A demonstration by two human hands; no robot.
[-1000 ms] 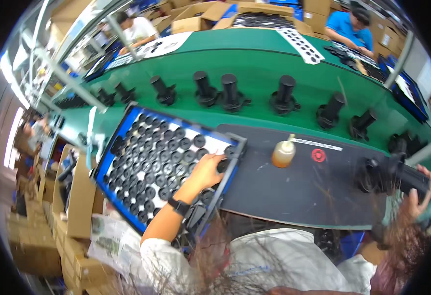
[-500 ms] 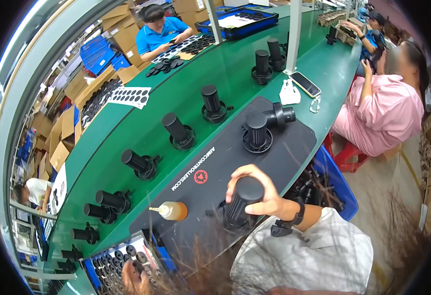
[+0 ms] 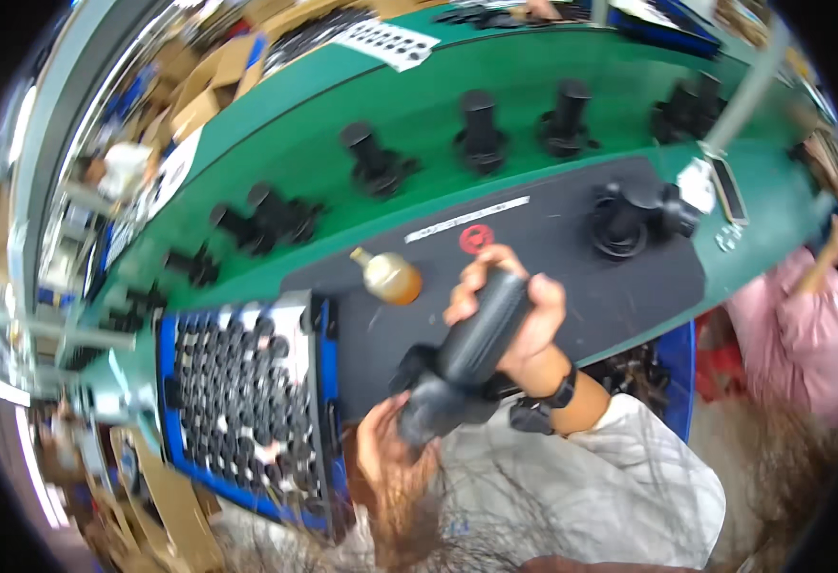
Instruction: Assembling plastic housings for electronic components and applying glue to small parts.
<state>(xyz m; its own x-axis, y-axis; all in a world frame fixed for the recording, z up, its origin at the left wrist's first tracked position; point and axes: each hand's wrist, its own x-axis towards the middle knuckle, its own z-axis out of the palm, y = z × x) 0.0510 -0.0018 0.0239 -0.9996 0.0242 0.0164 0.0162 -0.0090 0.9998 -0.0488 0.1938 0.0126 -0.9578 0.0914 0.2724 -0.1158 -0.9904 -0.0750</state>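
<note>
A black ribbed cylinder with a wider collared base is tilted above the dark mat. My right hand is wrapped round its upper body. The fingers of my left hand are closed against its lower end; motion blur hides whether a small piece lies between them. Left of my hands is a blue tray filled with rows of black round pieces. A squeeze bottle with amber liquid lies on the mat beyond my hands. More black cylinders sit at the mat's right end.
A row of similar black cylinders stands along the green bench. A phone and a white bag lie by a metal post. A blue bin of black parts is below the right edge. A person in pink sits beyond.
My left hand has left the tray and come to the cylinder's lower end. My right hand has tilted the cylinder from upright. The view has swung left.
</note>
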